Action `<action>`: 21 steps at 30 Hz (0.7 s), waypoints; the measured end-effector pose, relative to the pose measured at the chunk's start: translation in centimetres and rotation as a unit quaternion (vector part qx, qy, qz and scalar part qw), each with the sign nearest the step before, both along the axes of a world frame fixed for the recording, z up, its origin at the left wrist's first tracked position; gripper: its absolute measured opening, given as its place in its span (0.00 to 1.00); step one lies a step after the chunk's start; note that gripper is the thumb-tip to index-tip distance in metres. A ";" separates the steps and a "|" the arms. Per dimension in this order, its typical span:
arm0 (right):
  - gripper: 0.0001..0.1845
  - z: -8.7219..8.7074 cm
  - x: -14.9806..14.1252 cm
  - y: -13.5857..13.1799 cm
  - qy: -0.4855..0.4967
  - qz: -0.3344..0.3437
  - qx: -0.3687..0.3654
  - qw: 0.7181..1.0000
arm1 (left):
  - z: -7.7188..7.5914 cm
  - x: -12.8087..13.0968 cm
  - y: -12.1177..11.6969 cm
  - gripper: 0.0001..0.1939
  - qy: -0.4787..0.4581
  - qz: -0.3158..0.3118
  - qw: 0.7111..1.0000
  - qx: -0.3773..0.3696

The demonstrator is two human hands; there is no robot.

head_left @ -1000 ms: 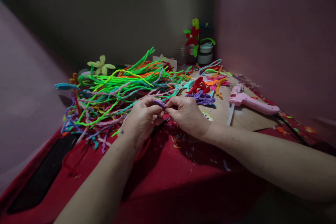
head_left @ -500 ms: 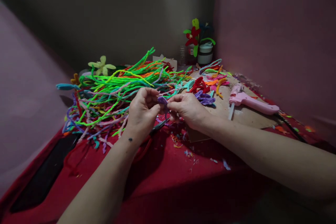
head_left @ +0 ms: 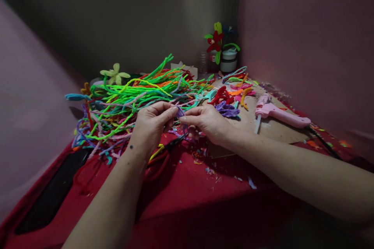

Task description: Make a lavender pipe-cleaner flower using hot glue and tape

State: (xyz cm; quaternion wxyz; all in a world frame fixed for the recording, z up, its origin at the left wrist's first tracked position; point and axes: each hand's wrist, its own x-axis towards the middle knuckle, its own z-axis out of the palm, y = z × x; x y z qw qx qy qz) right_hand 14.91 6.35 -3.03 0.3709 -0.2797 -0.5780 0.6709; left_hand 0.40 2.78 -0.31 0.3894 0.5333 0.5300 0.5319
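Between my two hands is a small looped purple pipe cleaner (head_left: 180, 113). My left hand (head_left: 152, 124) pinches its upper left part between thumb and fingers. From the other side, the thumb and index finger of my right hand (head_left: 206, 121) grip it, with the other fingers curled below. A short purple end hangs down under the fingertips. Just beneath my hands lie scissors (head_left: 173, 144), partly covered by my left hand and wrist. Right of my right hand rests a bunch of looped purple pipe cleaners (head_left: 226, 109).
A heap of green and mixed pipe cleaners (head_left: 137, 89) lies behind my left hand. On a brown board (head_left: 280, 132) sits a pink glue gun (head_left: 280, 114). Red looped pieces (head_left: 222, 95), a black flat object (head_left: 52, 190) and a red pipe-cleaner flower (head_left: 214, 41) stand or lie around.
My left hand has shifted slightly left and turned, its thumb now lying straighter along the purple piece. More of the scissors' handles show. My right hand has barely moved.
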 end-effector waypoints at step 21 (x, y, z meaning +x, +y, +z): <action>0.10 -0.1 -0.1 -0.4 0.017 0.028 -0.056 0.998 | 0.0 -0.1 -0.1 0.09 -0.024 -0.073 0.996 -0.054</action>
